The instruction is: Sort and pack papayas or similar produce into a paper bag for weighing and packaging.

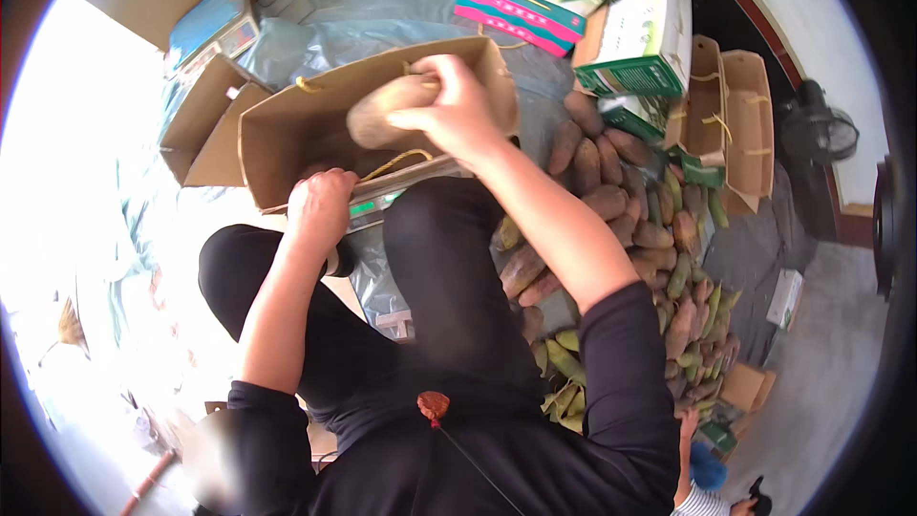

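My right hand (454,105) is wrapped around a thick brown oblong vegetable (387,115), slightly blurred, over the mouth of an open cardboard carton (277,134) with yellow cord handles. My left hand (323,201) rests on the carton's near edge, its fingers hooked over the rim. The carton sits on a digital scale (368,208) whose green-lit display shows just below the rim, between my knees. Shadow and my right hand hide part of the carton's inside.
To the right lies a pile of brown oblong vegetables (607,201) and longer green ones (568,363). Printed boxes (635,33) stand beyond it, beside open brown cartons (748,124). A blue box (215,24) is at far left, a fan (820,129) at far right. Another person (702,492) is at lower right.
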Motion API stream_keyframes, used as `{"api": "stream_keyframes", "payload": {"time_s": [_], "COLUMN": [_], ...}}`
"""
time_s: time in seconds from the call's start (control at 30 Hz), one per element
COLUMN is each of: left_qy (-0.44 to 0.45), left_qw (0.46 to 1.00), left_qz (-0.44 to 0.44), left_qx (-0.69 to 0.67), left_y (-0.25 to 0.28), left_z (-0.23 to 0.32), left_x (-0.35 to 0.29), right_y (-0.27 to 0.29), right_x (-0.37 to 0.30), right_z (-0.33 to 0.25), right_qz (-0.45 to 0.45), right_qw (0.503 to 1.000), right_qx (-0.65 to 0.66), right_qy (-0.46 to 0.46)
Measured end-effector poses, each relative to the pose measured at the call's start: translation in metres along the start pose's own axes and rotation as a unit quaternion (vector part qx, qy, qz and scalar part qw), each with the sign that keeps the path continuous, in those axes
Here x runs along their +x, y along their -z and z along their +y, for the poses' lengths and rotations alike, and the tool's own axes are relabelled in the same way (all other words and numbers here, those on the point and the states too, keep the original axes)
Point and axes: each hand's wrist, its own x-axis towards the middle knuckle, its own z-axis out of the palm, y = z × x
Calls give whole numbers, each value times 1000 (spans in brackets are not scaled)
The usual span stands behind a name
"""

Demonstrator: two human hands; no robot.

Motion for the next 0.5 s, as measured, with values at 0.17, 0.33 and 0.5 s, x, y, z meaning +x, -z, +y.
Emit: {"api": "stream_keyframes", "payload": {"time_s": [0.17, 0.33, 0.5], "left_qy": [34, 18, 40], "left_qw": [999, 998, 998], "left_qz": [-7, -2, -11], "left_qx": [-14, -52, -55], "left_y": [4, 5, 18], "left_z": [-6, 1, 13], "left_x": [-7, -3, -5], "right_y": [-52, 1, 88], "right_x": [17, -23, -111], "right_z": [-14, -19, 16], "right_qz": [4, -7, 157], "right_qw": [972, 996, 982], "right_qx": [-199, -87, 94], "right_qy": [-127, 30, -41]}}
